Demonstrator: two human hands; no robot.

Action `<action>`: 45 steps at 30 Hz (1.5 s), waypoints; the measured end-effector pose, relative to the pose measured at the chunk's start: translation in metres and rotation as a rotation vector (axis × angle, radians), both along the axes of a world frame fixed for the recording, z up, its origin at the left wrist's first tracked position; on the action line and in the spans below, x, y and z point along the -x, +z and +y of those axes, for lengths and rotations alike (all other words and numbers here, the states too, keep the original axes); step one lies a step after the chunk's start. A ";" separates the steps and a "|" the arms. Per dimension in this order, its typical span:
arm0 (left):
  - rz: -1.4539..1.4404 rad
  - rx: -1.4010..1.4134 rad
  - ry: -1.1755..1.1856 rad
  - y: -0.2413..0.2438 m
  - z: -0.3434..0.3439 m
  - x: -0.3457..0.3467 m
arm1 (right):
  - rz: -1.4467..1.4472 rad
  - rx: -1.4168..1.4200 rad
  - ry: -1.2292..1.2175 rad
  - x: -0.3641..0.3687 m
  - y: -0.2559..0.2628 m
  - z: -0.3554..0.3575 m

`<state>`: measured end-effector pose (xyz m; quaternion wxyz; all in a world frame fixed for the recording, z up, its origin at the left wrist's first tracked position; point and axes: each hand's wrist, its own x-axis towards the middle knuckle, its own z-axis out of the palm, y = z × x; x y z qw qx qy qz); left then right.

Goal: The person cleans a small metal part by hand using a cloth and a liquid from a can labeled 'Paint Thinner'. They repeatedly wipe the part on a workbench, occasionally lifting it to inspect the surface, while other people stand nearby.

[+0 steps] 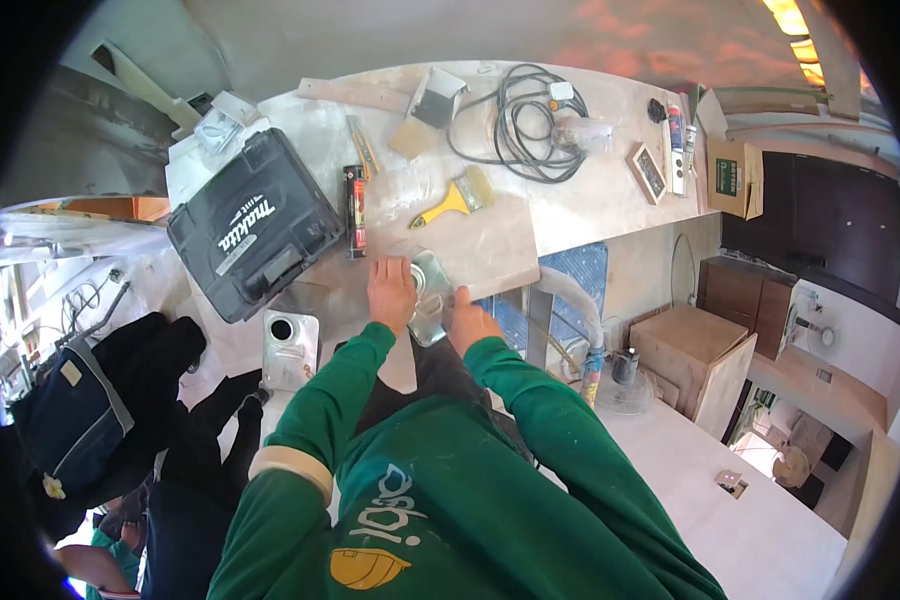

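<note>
A shiny metal can (430,289) with a round neck stands between my hands at the front edge of the workbench. My left hand (391,295) lies against the can's left side, its fingers close together. On the right, my right hand (474,322) is near the can with curled fingers and one digit extended; whether it holds anything is unclear. Beyond the can lies a yellow-handled paintbrush (450,202) on a flat board (495,247). A dark cartridge tube (355,210) lies left of the brush. Another metal can (291,352), with a dark round opening, stands to the left.
A black Makita tool case (256,225) occupies the bench's left. Coiled black cable (506,135), an open small box (436,97) and a cardboard box (735,178) are farther back. A person in dark clothes (112,405) is at left. Wooden boxes (682,352) stand at right.
</note>
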<state>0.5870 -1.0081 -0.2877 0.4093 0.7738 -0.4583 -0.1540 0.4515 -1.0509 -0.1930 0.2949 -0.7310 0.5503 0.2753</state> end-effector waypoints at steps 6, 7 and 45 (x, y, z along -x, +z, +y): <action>-0.014 0.027 0.054 -0.004 0.004 0.010 | -0.011 0.047 -0.034 -0.001 -0.020 -0.001; -0.032 0.027 0.064 -0.005 0.007 0.011 | -0.019 0.053 -0.017 -0.006 -0.001 -0.003; -0.012 0.054 0.102 -0.009 0.003 0.008 | -0.042 0.078 0.124 -0.020 0.010 -0.034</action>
